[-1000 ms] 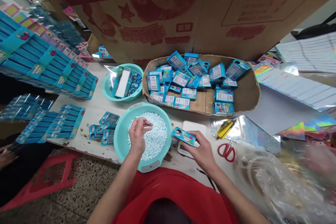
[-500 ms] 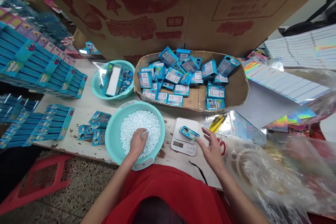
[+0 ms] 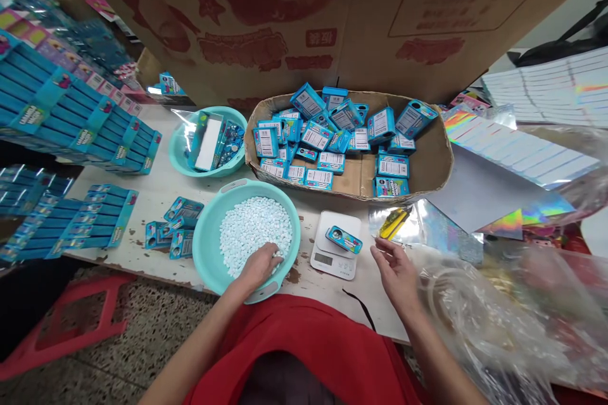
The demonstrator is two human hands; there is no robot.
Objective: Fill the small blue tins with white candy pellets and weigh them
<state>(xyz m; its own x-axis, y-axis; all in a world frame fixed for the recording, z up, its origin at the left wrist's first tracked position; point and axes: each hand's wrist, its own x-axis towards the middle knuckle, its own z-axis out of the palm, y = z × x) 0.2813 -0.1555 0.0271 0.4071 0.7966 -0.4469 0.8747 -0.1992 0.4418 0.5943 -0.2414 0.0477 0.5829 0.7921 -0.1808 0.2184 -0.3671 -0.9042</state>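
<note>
My left hand (image 3: 261, 266) is over the near right part of a turquoise basin (image 3: 205, 240) filled with small white candies (image 3: 251, 228). Its fingers are curled together, and whatever they hold is hidden. On a white digital scale (image 3: 334, 264) lies one small blue box (image 3: 344, 240), its printed end with a round dark hole showing. Just right of the scale, my right hand (image 3: 396, 275) hovers with fingers apart and holds nothing; it does not touch the box.
Behind the scale, a cut-down cardboard tray (image 3: 354, 185) holds several blue boxes. A smaller turquoise basin (image 3: 178, 161), loose blue boxes (image 3: 183, 209) and stacked blue display packs (image 3: 99, 215) are to the left. Yellow-handled cutter (image 3: 394, 223) and plastic bags (image 3: 479, 304) lie right.
My left hand has moved right and slightly toward me within the basin. My right hand has drawn away from the blue box to the right. The box stays on the scale.
</note>
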